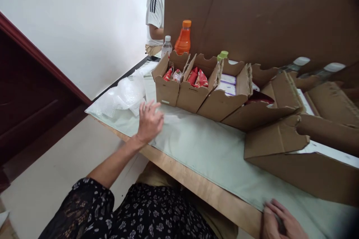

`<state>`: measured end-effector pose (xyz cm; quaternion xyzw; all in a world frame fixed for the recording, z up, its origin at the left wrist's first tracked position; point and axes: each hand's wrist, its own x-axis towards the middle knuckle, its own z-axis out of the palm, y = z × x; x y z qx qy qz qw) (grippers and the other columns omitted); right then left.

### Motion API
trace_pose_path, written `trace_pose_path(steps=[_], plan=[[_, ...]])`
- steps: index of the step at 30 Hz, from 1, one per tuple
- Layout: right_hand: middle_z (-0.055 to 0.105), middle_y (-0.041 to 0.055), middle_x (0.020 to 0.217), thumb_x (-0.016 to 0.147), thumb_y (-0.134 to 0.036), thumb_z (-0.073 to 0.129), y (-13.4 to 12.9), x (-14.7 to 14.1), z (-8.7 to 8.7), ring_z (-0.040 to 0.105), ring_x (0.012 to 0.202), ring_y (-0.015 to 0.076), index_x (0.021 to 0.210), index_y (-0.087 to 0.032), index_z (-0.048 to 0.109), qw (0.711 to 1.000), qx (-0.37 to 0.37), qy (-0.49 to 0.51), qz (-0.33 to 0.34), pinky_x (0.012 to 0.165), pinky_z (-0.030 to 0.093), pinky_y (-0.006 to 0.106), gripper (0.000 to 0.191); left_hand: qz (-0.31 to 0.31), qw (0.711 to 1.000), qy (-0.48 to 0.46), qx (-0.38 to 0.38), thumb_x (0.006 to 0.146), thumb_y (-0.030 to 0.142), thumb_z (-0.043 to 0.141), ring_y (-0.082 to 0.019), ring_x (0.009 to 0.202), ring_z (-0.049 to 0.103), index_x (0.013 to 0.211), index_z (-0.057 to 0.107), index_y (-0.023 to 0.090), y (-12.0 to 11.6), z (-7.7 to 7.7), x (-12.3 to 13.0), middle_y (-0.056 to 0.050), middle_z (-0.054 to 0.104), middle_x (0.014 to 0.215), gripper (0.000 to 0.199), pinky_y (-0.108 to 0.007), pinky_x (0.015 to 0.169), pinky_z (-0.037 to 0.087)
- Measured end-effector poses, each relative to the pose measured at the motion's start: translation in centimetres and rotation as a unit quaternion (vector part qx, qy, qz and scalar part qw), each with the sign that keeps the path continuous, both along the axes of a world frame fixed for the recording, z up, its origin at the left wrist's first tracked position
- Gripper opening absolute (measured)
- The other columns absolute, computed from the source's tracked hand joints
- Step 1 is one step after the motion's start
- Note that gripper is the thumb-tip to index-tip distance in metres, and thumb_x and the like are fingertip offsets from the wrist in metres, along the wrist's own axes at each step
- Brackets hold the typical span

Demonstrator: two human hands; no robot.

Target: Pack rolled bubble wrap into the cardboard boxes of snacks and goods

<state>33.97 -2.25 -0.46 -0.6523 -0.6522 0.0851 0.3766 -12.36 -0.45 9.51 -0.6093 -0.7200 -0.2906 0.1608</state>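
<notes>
My left hand (pixel 150 121) is over the table near the clear plastic bags (pixel 127 91), its fingers bent and apart, slightly blurred, with nothing in them. Beside its fingers, a thin whitish sheet (pixel 171 119) shows faintly on the pale green cloth (pixel 202 134). At the table's front edge on the right, my right hand (pixel 284 222) is curled, thumb close to the fingers. Something dark shows between them, but its kind is unclear. In front of my left hand stands a cardboard bin (pixel 165 91) with small red and clear packets (pixel 176 75) inside.
More cardboard bins run rightward, holding red packets (pixel 198 77), white-and-purple packs (pixel 227 84) and a dark red package (pixel 259 98). Behind them are an orange bottle (pixel 183 39), a clear bottle (pixel 166 46) and a tall cardboard panel (pixel 252 15). Another person (pixel 155 11) sits beyond.
</notes>
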Motion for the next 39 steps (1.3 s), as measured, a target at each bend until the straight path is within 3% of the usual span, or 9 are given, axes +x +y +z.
trace_pose_path(steps=[3, 6, 9, 12, 18, 23, 27, 32, 39], plan=[[0.070, 0.0173, 0.134, 0.086, -0.058, 0.067, -1.1, -4.8, 1.5, 0.068, 0.118, 0.0387, 0.108, -0.022, 0.074, 0.986, -0.067, 0.138, 0.061, 0.102, 0.055, 0.056, 0.043, -0.100, 0.994, -0.031, 0.023, 0.095, 0.019, 0.060, -0.029, 0.127, 0.065, 0.093, 0.072, 0.023, -2.8, -0.5, 7.0, -0.006, 0.078, 0.108, 0.013, -0.064, 0.126, 0.029], [0.062, 0.0175, 0.147, 0.083, -0.056, 0.076, -1.2, -9.1, 2.9, 0.067, 0.126, 0.0348, 0.139, -0.027, 0.060, 0.922, -0.160, 0.318, 0.153, 0.095, 0.061, 0.049, 0.065, -0.205, 0.974, -0.087, -0.033, 0.098, 0.018, 0.057, -0.025, 0.115, 0.070, 0.096, 0.072, 0.023, -4.4, -1.3, 12.6, -0.002, 0.079, 0.097, 0.017, -0.063, 0.127, 0.027], [0.058, 0.0196, 0.151, 0.082, -0.061, 0.078, -0.4, -10.6, 3.5, 0.068, 0.126, 0.0336, 0.147, -0.028, 0.051, 0.866, -0.173, 0.429, 0.187, 0.094, 0.062, 0.047, 0.078, -0.299, 0.944, -0.094, -0.107, 0.098, 0.017, 0.054, -0.024, 0.116, 0.069, 0.104, 0.072, 0.023, -5.8, -2.5, 16.4, -0.004, 0.079, 0.105, 0.020, -0.061, 0.128, 0.026], [0.064, 0.0193, 0.144, 0.083, -0.059, 0.079, -0.2, -9.6, 3.4, 0.074, 0.115, 0.0302, 0.145, -0.027, 0.052, 0.851, -0.221, 0.438, 0.188, 0.095, 0.062, 0.048, 0.076, -0.366, 0.909, -0.054, -0.194, 0.094, 0.021, 0.061, -0.030, 0.130, 0.061, 0.123, 0.068, 0.022, -7.3, -3.8, 18.3, -0.011, 0.072, 0.131, 0.029, -0.063, 0.126, 0.029], [0.072, 0.0130, 0.131, 0.081, -0.051, 0.081, -2.1, -7.1, 3.1, 0.071, 0.118, 0.0256, 0.124, -0.023, 0.066, 0.875, -0.205, 0.429, 0.089, 0.094, 0.062, 0.039, 0.052, -0.390, 0.877, -0.020, -0.282, 0.089, 0.021, 0.067, -0.039, 0.151, 0.041, 0.143, 0.056, 0.017, -8.6, -5.2, 19.0, -0.021, 0.050, 0.158, 0.055, -0.067, 0.126, 0.027], [0.078, 0.0080, 0.100, 0.086, -0.044, 0.075, -3.8, -6.0, 3.9, 0.071, 0.084, 0.0206, 0.116, -0.021, 0.075, 0.933, -0.217, 0.256, 0.126, 0.079, 0.062, 0.037, 0.037, -0.405, 0.868, -0.067, -0.278, 0.088, 0.032, 0.071, -0.041, 0.152, 0.040, 0.140, 0.060, 0.018, -8.6, -5.1, 18.8, -0.022, 0.050, 0.158, 0.055, -0.070, 0.127, 0.022], [0.079, 0.0060, 0.096, 0.093, -0.034, 0.065, -4.3, -6.4, 4.1, 0.072, 0.087, 0.0215, 0.103, -0.024, 0.080, 0.964, -0.157, 0.164, 0.138, 0.088, 0.060, 0.040, 0.021, -0.413, 0.872, -0.164, -0.206, 0.089, 0.032, 0.069, -0.035, 0.148, 0.048, 0.130, 0.066, 0.019, -8.4, -4.8, 18.0, -0.019, 0.054, 0.155, 0.043, -0.066, 0.127, 0.028], [0.077, 0.0064, 0.102, 0.096, -0.028, 0.061, -4.1, -7.5, 4.2, 0.073, 0.097, 0.0221, 0.097, -0.027, 0.080, 0.977, -0.065, 0.161, 0.125, 0.090, 0.061, 0.040, 0.019, -0.334, 0.916, -0.171, -0.141, 0.094, 0.018, 0.059, -0.032, 0.144, 0.051, 0.126, 0.067, 0.021, -5.9, -4.1, 16.8, -0.014, 0.059, 0.149, 0.032, -0.060, 0.120, 0.041], [0.077, 0.0071, 0.104, 0.099, -0.028, 0.058, -3.6, -7.5, 4.5, 0.071, 0.099, 0.0237, 0.105, -0.025, 0.074, 0.984, -0.030, 0.121, 0.129, 0.092, 0.058, 0.043, 0.017, -0.327, 0.919, -0.096, -0.197, 0.090, 0.013, 0.063, -0.036, 0.144, 0.049, 0.121, 0.071, 0.019, -2.0, -5.4, 16.6, -0.014, 0.063, 0.144, 0.032, -0.061, 0.119, 0.040]])
